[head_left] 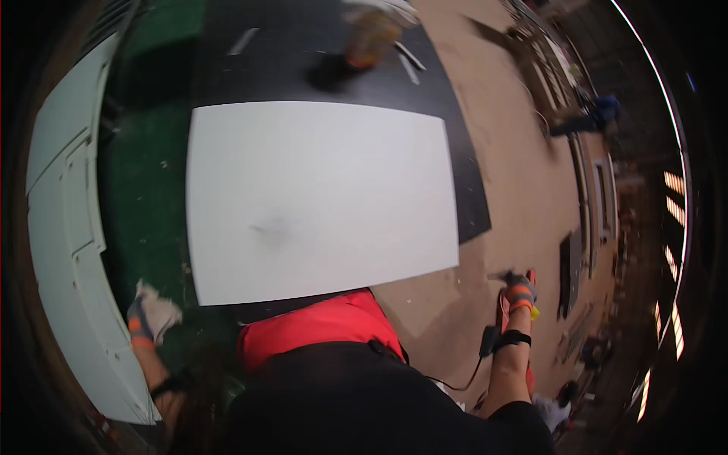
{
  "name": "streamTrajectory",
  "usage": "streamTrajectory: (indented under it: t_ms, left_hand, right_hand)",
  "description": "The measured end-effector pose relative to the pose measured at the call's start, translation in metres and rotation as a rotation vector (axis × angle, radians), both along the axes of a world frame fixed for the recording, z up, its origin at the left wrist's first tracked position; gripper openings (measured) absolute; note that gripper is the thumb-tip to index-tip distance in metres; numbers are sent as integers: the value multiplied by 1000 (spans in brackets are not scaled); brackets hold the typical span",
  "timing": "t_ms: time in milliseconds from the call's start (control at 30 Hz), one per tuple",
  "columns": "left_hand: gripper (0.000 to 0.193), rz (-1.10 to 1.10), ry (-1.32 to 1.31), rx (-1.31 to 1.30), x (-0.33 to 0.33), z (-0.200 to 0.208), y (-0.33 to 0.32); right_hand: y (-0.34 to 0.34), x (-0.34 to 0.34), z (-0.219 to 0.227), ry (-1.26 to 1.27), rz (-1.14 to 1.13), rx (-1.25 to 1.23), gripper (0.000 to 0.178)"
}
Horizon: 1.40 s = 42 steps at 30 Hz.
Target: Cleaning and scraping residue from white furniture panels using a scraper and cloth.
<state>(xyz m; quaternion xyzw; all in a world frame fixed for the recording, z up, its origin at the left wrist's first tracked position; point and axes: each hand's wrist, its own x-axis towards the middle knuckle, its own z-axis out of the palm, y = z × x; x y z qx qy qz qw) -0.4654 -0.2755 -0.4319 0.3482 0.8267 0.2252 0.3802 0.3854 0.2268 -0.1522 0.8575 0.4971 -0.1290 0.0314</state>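
My left hand point(139, 318), in a grey and orange glove, is closed on a crumpled whitish cloth point(160, 312), left of the panel and over the green floor. Out to the right, my gloved right hand point(521, 290) is wrapped round a red tool point(531, 277) with a dark piece pointing left and a yellow part below; its exact kind is unclear. Between my hands, and touched by neither, a large white panel point(326, 182) lies flat in front of me. A grey smudge point(277, 227) shows on its surface.
The panel lies over a dark board point(288, 45) with thin offcuts. At its far side is a blurred gloved hand point(371, 42) of another person. White cabinet-like panels point(68, 197) stand left. Stacked material point(553, 76) and people are at right.
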Motion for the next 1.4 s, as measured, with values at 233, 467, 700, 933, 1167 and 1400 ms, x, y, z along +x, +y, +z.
streamTrajectory:
  t_ms: [233, 467, 700, 933, 1167, 1400]
  left_hand:
    - [49, -146, 577, 112, 63, 106, -10]
    - [63, -133, 1129, 137, 163, 275, 95]
    - [96, 280, 1038, 189, 241, 284, 74]
    - [46, 281, 1152, 95, 296, 262, 35]
    - [33, 847, 614, 357, 335, 267, 27]
    - [48, 1177, 412, 401, 346, 296, 39]
  right_hand:
    - [47, -35, 34, 435, 813, 78, 40]
    - [70, -119, 57, -9, 1681, -234, 57]
    - [70, -155, 33, -182, 1982, -120, 55]
    - [11, -277, 40, -236, 2103, -249, 48]
    - [-49, -395, 48, -351, 2278, -357, 30]
    - [-99, -496, 46, -374, 2433, -271, 31]
